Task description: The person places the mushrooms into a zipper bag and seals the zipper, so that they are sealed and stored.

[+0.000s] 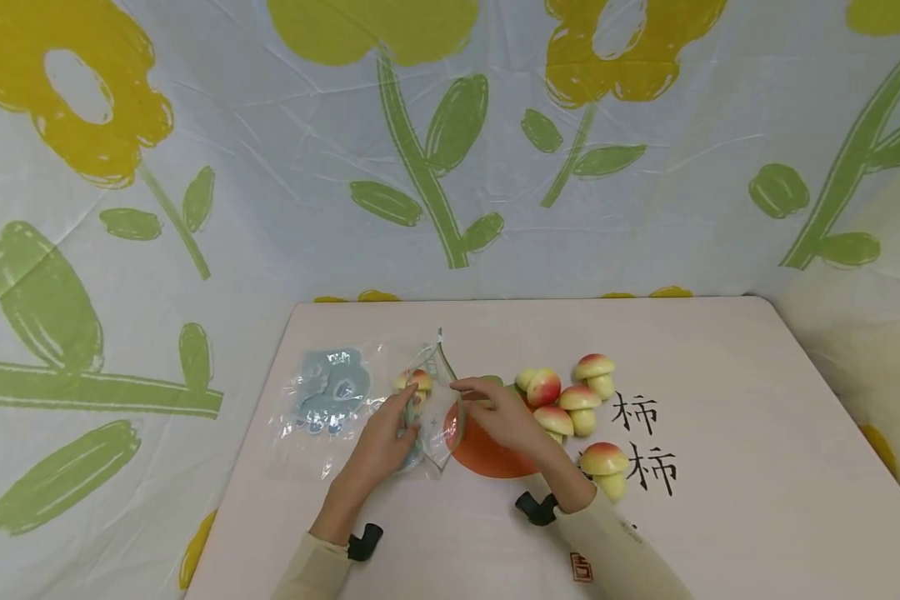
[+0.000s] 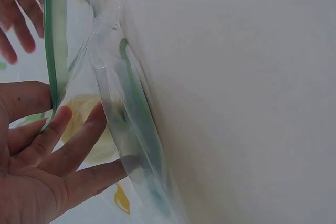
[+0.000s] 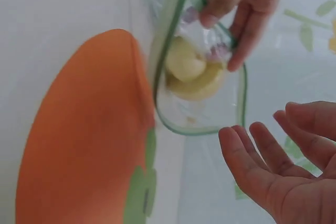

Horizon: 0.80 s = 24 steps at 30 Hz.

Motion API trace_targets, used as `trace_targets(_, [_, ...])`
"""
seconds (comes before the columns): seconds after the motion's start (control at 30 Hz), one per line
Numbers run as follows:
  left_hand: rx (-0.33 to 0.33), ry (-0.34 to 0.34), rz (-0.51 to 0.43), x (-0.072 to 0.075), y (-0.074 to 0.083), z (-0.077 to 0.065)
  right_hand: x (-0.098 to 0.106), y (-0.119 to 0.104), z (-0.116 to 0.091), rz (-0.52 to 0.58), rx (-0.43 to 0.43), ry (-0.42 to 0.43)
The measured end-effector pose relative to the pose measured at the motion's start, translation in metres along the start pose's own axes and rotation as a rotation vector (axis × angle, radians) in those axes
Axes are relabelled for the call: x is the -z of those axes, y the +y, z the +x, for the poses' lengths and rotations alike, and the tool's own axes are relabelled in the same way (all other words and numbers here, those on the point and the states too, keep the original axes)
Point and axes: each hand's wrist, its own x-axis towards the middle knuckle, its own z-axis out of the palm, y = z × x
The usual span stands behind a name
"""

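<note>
A clear zip bag [image 1: 435, 433] with a green zip stands with its mouth spread apart. Its near rim is pinched between the thumb and fingers of my left hand [image 1: 382, 437]. Through the plastic shows a toy mushroom [image 3: 191, 74], yellow with a red-tinged cap in the head view, lying inside the bag. My right hand [image 1: 506, 417] hovers at the right side of the bag's mouth, its fingers loosely bent and holding nothing. Right of that hand lie several loose toy mushrooms [image 1: 580, 404], partly hidden by it.
Left of my left hand lies a clear plastic bag with a blue cartoon print [image 1: 333, 387]. The pale tabletop [image 1: 720, 517] carries an orange persimmon print [image 1: 487, 450] and black characters. A white cloth with flower prints [image 1: 285, 167] hangs behind and at both sides.
</note>
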Motion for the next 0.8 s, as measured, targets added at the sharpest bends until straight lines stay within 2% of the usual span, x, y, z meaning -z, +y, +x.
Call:
trace_targets(0.23, [-0.008,0.002,0.004,0.000,-0.002,-0.001,0.020,-0.022,-0.023,0.001,0.007,0.074])
trace_targets(0.37, [0.012,-0.009,0.006,0.000,-0.003,-0.001,0.033,-0.029,-0.035,0.016,0.010,0.117])
trace_targets(0.57, [0.035,-0.021,-0.011,0.000,-0.003,-0.002,0.053,-0.028,-0.051,-0.016,0.035,0.167])
trace_targets(0.8, [0.024,-0.021,-0.014,-0.001,-0.004,-0.001,0.079,-0.024,-0.074,-0.021,-0.002,0.204])
